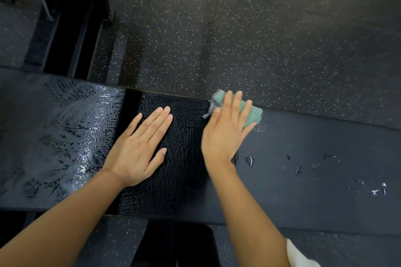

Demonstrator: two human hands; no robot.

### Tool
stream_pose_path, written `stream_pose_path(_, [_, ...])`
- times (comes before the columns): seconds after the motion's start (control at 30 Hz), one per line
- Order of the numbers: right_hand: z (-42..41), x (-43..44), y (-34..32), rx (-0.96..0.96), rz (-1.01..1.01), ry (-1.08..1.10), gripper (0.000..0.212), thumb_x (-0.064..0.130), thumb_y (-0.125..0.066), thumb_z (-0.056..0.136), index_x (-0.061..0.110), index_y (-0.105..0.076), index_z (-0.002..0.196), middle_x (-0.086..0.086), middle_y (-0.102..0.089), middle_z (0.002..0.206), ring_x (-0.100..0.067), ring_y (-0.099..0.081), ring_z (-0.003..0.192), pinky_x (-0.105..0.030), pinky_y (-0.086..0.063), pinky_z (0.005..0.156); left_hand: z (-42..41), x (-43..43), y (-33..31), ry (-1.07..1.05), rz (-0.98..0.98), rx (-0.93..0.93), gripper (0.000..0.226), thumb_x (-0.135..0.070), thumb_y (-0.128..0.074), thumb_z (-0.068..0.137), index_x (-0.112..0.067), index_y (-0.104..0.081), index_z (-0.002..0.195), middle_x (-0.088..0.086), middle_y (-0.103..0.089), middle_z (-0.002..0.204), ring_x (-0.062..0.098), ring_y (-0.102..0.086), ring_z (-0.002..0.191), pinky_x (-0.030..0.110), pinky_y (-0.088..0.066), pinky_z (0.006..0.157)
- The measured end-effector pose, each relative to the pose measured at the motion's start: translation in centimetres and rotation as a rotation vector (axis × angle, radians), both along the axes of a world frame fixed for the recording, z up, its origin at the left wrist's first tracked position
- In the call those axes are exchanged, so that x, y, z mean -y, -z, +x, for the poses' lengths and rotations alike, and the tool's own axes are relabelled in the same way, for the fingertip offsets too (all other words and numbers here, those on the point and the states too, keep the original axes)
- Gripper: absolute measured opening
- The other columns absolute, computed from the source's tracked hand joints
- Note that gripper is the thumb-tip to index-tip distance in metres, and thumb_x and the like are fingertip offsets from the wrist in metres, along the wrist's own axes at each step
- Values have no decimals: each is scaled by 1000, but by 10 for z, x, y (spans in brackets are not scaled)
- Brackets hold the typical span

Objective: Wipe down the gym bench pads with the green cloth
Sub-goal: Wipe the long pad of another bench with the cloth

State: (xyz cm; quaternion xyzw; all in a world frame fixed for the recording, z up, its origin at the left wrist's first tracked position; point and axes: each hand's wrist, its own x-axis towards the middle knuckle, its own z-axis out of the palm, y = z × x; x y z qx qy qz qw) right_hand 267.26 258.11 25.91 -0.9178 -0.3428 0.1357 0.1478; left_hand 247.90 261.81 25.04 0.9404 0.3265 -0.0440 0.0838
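A black gym bench pad [303, 158] runs across the view from left to right, and its left and middle parts glisten wet. My right hand [225, 128] presses a folded green cloth [252, 112] flat against the pad near its far edge, with straight fingers lying over the cloth. My left hand [141, 145] rests flat on the wet middle of the pad, fingers straight and together. A dark gap [130, 110] separates the left pad section [65, 136] from the middle one.
Several water drops [299, 169] lie on the dry right part of the pad. Speckled black rubber floor [238, 39] lies beyond the bench. A black metal frame [71, 28] rises at the upper left. A white fabric edge [299, 256] shows at the bottom right.
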Motion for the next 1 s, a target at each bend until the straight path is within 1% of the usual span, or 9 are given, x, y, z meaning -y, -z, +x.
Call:
stream_pose_path(0.07, [-15,-4,2,6,2,-101,51,30,-24,106,28,-14,156,9,-2,164,-20,8,151,-49,13,116,0,0,0,0,4,1,69,-40,-26,98,-5,-18,157,8,-12,166,21,-13,153,48,-19,121])
stream_pose_path(0.17, [-20,1,2,42,18,-295,55,34,-13,101,27,-15,156,8,-7,164,-20,4,151,-49,8,118,0,0,0,2,-1,-5,68,-40,-25,99,-5,-18,157,8,-12,166,21,-14,153,50,-21,120])
stream_pose_path(0.33, [19,28,5,85,-33,-477,56,32,-13,101,27,-14,156,9,-9,164,-16,0,151,-48,-3,120,0,0,1,4,-1,-17,69,-41,-25,99,-6,-16,157,8,-10,167,21,-12,154,50,-20,121])
stream_pose_path(0.43, [43,47,5,82,-54,-440,55,31,-14,102,30,-11,156,13,-5,164,-11,4,151,-44,1,120,0,-1,1,4,1,-19,69,-41,-25,99,-5,-16,157,8,-10,167,21,-12,154,49,-19,121])
stream_pose_path(0.57, [72,73,2,52,-62,-294,54,25,-25,105,32,-9,156,16,-2,163,-8,8,150,-43,3,121,-1,-1,1,3,-3,-17,69,-41,-25,99,-5,-16,157,8,-10,167,21,-11,154,49,-18,121])
stream_pose_path(0.67, [67,76,3,69,-55,-109,53,23,-29,106,28,-12,156,10,-5,164,-14,4,151,-48,1,122,-1,-1,1,0,-3,-14,69,-41,-26,98,-5,-17,157,8,-11,167,21,-12,154,49,-20,121])
stream_pose_path(0.8, [30,56,5,50,-41,96,52,24,-29,106,25,-16,156,7,-7,164,-20,2,151,-49,5,118,0,-1,1,-2,-9,-10,69,-41,-25,98,-5,-18,157,8,-11,167,21,-13,153,50,-21,120])
stream_pose_path(0.9, [4,50,7,52,-24,46,51,28,-25,105,26,-18,156,7,-8,164,-21,0,151,-50,3,118,0,-1,0,-1,-9,-8,69,-41,-25,98,-5,-17,157,8,-11,167,21,-12,154,49,-20,121])
stream_pose_path(1.0, [-18,57,6,93,-18,-136,54,32,-20,101,25,-22,155,4,-15,163,-23,-7,151,-51,-2,118,-1,0,0,1,-8,-11,69,-41,-25,99,-6,-16,157,7,-10,167,21,-12,154,49,-19,121])
